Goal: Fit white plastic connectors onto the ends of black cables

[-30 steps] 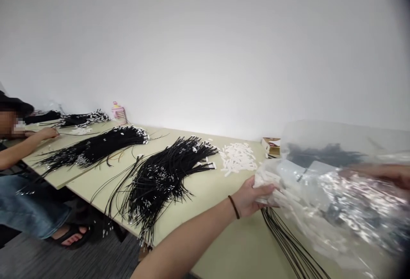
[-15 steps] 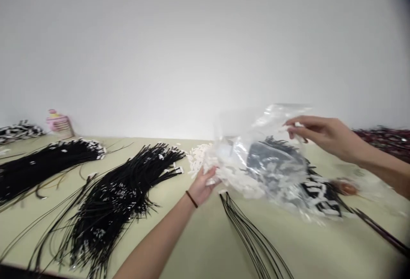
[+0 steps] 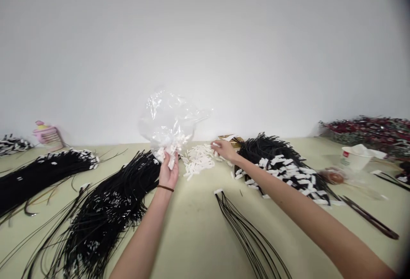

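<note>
My left hand (image 3: 168,172) is closed around the bottom of a clear plastic bag (image 3: 169,121) with small white connector pieces in it, and holds the bag upright above the table. My right hand (image 3: 223,148) reaches to the far side of a loose pile of white connector pieces (image 3: 198,162), fingers bent down on the pieces. A small bunch of black wires (image 3: 246,232) with one white connector lies between my forearms.
A big heap of black wires (image 3: 105,215) lies at the left, another heap (image 3: 38,174) farther left. Black wires with white connectors (image 3: 288,170) lie right of my right hand. A paper cup (image 3: 354,158), a pink item (image 3: 48,135) and red wires (image 3: 368,127) stand along the wall.
The view swung right and the seated person left it. The bag went from spread between both hands to bunched upright in my left hand. My right hand let go and dropped to the white pile.
</note>
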### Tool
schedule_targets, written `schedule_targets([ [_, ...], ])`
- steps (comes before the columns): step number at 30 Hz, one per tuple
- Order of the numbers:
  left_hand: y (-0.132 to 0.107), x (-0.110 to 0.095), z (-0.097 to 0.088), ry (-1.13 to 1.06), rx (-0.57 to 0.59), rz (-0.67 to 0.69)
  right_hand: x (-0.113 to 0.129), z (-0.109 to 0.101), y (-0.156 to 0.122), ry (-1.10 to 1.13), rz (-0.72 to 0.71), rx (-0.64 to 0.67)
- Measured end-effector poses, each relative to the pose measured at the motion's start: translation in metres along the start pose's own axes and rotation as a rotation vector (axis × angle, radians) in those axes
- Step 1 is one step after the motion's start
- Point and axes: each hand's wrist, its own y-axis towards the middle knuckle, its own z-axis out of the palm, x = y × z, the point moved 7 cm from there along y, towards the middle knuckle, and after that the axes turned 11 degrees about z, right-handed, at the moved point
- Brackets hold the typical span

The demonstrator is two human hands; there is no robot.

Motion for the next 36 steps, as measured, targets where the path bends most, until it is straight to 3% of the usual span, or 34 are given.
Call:
schedule_targets([
  [3, -0.001, 0.006, -0.007, 0.027, -0.019, -0.013, -0.003, 0.028, 0.010, -0.022, 0.009, 0.079],
  [6, -0.004, 0.010, -0.008, 0.019, 0.002, -0.017, -0.004, 0.037, 0.016, 0.006, 0.032, 0.128],
  [12, -0.013, 0.016, -0.003, 0.039, 0.089, -0.077, -0.010, 0.017, 0.015, 0.131, 0.125, 0.201],
  [19, -0.032, 0.027, 0.012, 0.120, 0.237, -0.197, -0.001, 0.002, -0.021, 0.394, 0.134, 0.430],
  [23, -0.042, 0.040, 0.012, 0.237, 0.351, -0.290, 0.019, 0.006, -0.035, 0.535, 0.062, 0.446],
  [26, -0.048, 0.052, 0.009, 0.308, 0.425, -0.354, 0.038, 0.004, -0.041, 0.657, -0.001, 0.355],
  [29, -0.050, 0.055, 0.013, 0.316, 0.457, -0.325, 0.058, -0.002, -0.049, 0.739, -0.049, 0.245],
  [32, -0.047, 0.041, 0.026, 0.219, 0.421, -0.209, 0.085, -0.010, -0.060, 0.725, -0.125, 0.204],
  [36, -0.041, 0.007, 0.045, 0.041, 0.350, -0.130, 0.122, -0.028, -0.076, 0.560, -0.245, 0.173],
])
